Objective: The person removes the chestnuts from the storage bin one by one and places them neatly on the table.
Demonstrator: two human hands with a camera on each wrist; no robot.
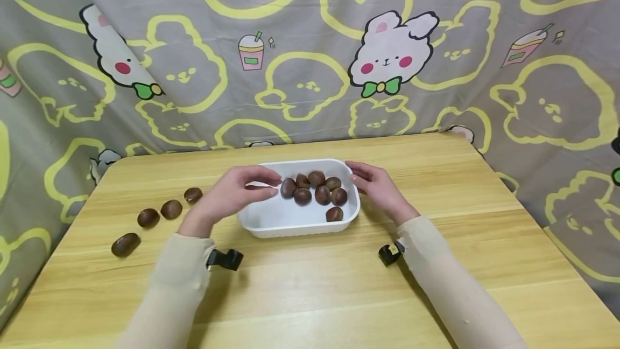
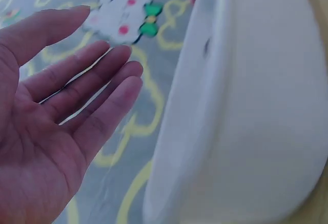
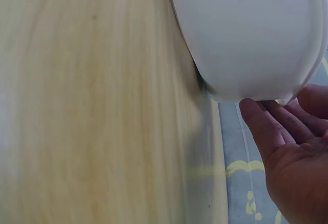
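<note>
A white rectangular tray lies on the table with several brown chestnuts, mostly toward its right half. Over the tray's left part is my left hand, fingertips close beside the leftmost chestnut. In the left wrist view the palm of that hand holds nothing, thumb and fingers spread apart. At the tray's right end my right hand holds the rim at the far corner. From the right wrist view, the fingers meet the outer wall and the thumb sits by the rim.
Several more chestnuts lie in a slanting row on the wooden table, left of the tray. A patterned grey curtain hangs behind the table and around its sides. Small black cameras are strapped at both wrists.
</note>
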